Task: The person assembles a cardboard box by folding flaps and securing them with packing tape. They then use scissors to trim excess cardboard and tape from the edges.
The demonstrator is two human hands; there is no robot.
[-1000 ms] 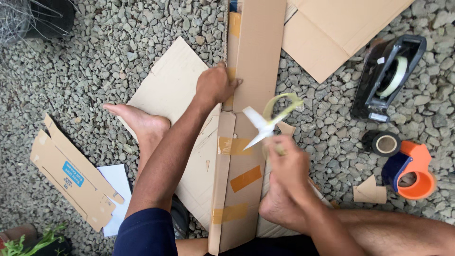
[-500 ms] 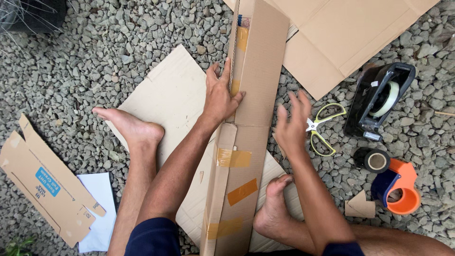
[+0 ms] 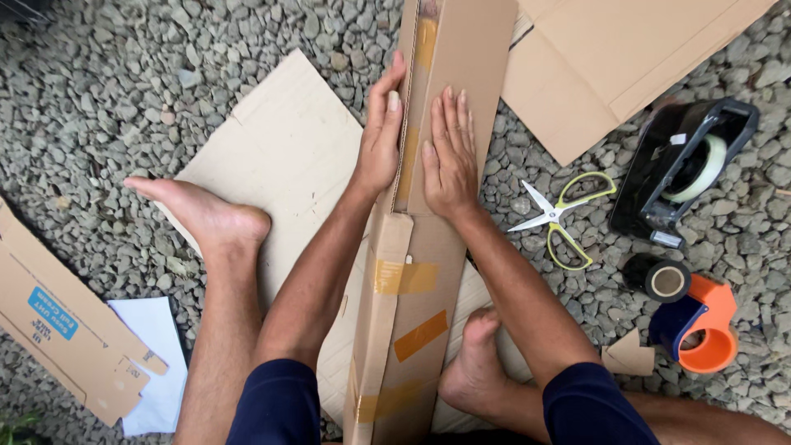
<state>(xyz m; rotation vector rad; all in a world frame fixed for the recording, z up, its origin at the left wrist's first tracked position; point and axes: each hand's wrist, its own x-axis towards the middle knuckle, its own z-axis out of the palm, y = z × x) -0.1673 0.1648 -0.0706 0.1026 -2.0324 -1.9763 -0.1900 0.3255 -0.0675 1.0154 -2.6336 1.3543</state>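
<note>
A long folded cardboard piece (image 3: pixel 437 272) with yellow tape patches runs from between my legs toward the top of the view. My left hand (image 3: pixel 381 136) presses flat against its left side, fingers extended. My right hand (image 3: pixel 449 156) lies palm down on its top face, right beside the left hand. Neither hand holds anything. Scissors with yellow-green handles (image 3: pixel 560 216) lie on the gravel just right of my right forearm.
A flat cardboard sheet (image 3: pixel 280 156) lies under my legs. More cardboard (image 3: pixel 610 58) sits at top right. A black tape dispenser (image 3: pixel 688 169), a dark tape roll (image 3: pixel 663 278) and an orange-blue tape gun (image 3: pixel 700 325) lie right. A flattened box (image 3: pixel 58 321) and white paper (image 3: pixel 152 354) lie left.
My right hand set the scissors down on the gravel and moved onto the long cardboard. My left hand shifted from the top face to the left side.
</note>
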